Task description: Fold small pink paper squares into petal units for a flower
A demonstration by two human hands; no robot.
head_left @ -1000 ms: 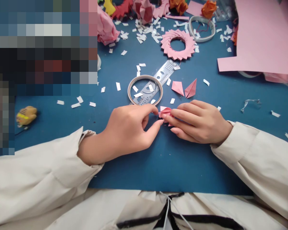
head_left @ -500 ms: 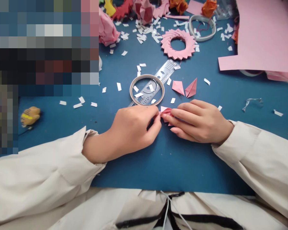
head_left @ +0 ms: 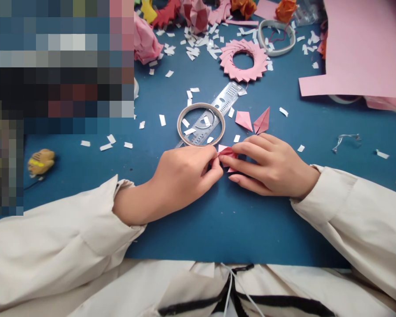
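Between my fingertips is a small piece of pink folded paper (head_left: 229, 152), partly covered by my right hand. My left hand (head_left: 191, 171) is closed, pinching the paper's left end with thumb and index finger. From the other side my right hand (head_left: 270, 165) grips it, the fingers lying over the paper and its thumb below. Just beyond my right hand lie two folded pink paper pieces, a kite-shaped one (head_left: 243, 120) and a pointed one (head_left: 262, 120). A roll of tape (head_left: 181, 135) rests on a clear ruler (head_left: 232, 93) beyond my left hand.
A pink folded-paper ring (head_left: 260, 61) lies beyond the ruler. White paper scraps (head_left: 194, 46) are strewn over the blue table (head_left: 218, 233). Large pink paper (head_left: 366, 48) spreads at the right, earphones (head_left: 346, 138) nearer. A small yellow-brown figure (head_left: 41, 163) sits at left.
My right index finger has shifted left across the pink paper, and its thumb has moved slightly left. My left hand keeps its pinch in nearly the same place.
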